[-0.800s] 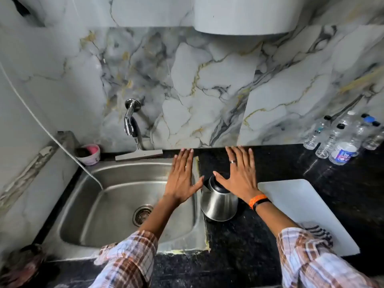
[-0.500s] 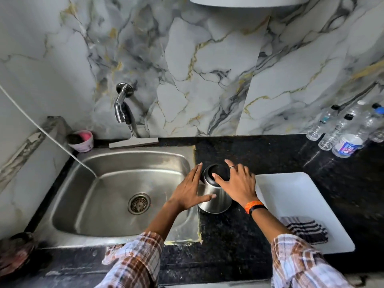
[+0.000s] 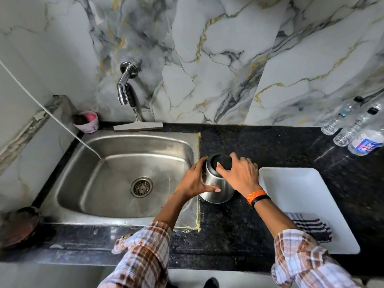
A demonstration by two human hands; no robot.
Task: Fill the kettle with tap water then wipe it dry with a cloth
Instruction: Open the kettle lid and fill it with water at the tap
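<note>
Steel sink (image 3: 87, 196) left of centre, tap (image 3: 124, 88) above, striped cloth (image 3: 311, 225) on white tray (image 3: 301, 183) lower right, your left hand (image 3: 192, 181) and right hand (image 3: 241, 175) both clasping steel kettle (image 3: 216, 190) mid-frame.

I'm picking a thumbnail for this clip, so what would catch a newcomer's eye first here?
First, the steel kettle on the black counter just right of the sink, clasped by the left hand on its side and the right hand over its dark lid. Next, the marble wall with the tap above the sink, then the white tray with a striped cloth at the right.
</note>
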